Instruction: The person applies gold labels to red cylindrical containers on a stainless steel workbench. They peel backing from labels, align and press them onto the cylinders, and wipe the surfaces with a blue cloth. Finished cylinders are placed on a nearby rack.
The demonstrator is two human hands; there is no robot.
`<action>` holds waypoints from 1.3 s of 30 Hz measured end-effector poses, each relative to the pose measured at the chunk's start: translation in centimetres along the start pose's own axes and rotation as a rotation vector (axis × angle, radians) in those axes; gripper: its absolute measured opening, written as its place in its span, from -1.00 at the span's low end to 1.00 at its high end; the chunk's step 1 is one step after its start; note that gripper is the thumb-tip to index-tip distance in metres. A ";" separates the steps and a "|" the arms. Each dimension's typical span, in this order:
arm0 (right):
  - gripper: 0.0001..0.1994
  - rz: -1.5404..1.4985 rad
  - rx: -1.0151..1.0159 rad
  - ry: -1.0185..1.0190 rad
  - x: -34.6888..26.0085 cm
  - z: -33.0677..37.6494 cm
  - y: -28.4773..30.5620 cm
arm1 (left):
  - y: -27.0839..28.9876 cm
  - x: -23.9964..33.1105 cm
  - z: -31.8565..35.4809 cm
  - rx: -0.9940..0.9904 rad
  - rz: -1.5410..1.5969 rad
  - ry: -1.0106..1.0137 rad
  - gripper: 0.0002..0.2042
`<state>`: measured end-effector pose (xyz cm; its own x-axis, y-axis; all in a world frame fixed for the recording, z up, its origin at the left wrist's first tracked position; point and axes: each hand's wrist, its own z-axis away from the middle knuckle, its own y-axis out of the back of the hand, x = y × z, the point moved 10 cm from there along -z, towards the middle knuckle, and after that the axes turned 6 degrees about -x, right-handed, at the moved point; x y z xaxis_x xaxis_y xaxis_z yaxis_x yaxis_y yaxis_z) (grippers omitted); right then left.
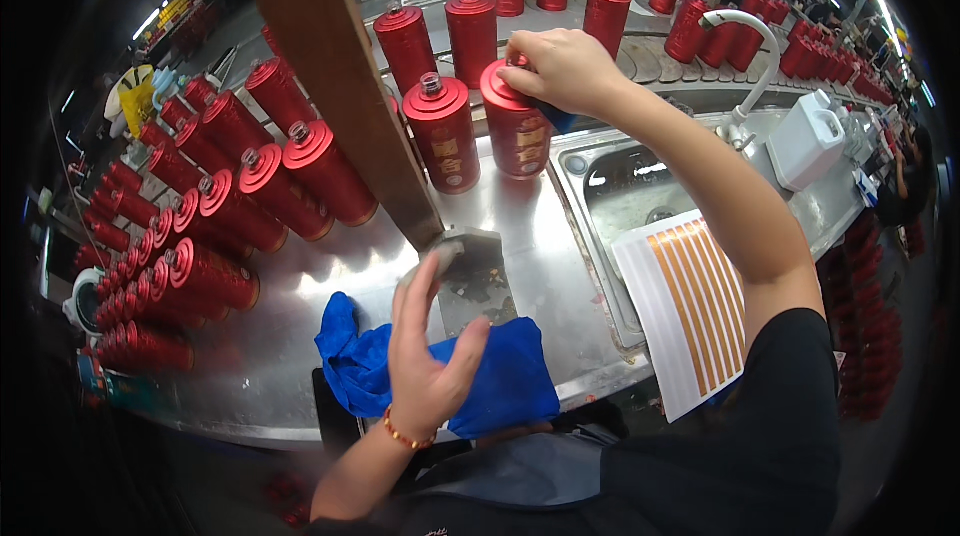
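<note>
Red bottle [519,136] stands at the far edge of the steel bench [330,266], just left of the sink [600,281], with its base on the metal. The right hand [567,71] reaches over its top, thumb and fingers pinching it around the neck. Something dark blue shows beneath that hand; what it is cannot be made out.

A second bottle [442,144], also red, with a bare clear neck, stands close by on the left. Between it and the many other bottles [285,204] crowding the left end of the bench, a brown post [325,66] slants across the view.

Slightly blurred, the left hand [425,376] is raised at the near edge, fingers spread and thumb apart, holding nothing visible. Behind it lies a crumpled blue cloth [505,376], reaching to that edge.

On the right, a white sheet with gold strips [690,306] covers the near part of the sink. A curved white tap [765,41] rises behind, and a white jug [803,143] stands toward the right end.
</note>
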<state>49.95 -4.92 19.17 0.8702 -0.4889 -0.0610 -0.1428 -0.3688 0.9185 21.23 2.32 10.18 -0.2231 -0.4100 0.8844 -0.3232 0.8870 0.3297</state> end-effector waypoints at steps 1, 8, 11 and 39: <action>-0.65 0.013 -0.029 -0.042 1.3 -0.4 -0.6 | 0.5 -0.9 1.1 -0.003 0.006 0.036 -0.31; -0.59 -0.057 -0.207 -0.131 3.8 -2.8 -5.6 | 3.6 -4.4 6.6 0.055 0.081 0.271 -0.37; -0.43 -0.181 -0.401 -0.111 5.3 -4.8 -6.2 | 3.9 -5.4 7.3 0.074 0.174 0.378 -0.38; -0.80 -0.170 -0.132 0.201 -6.1 8.8 16.3 | -3.5 10.8 -3.1 -0.223 -0.110 -0.333 0.12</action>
<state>38.13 -14.92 31.06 0.9542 -0.2580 -0.1516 0.0638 -0.3197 0.9454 22.82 -4.53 19.58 -0.4959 -0.5186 0.6965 -0.1625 0.8433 0.5122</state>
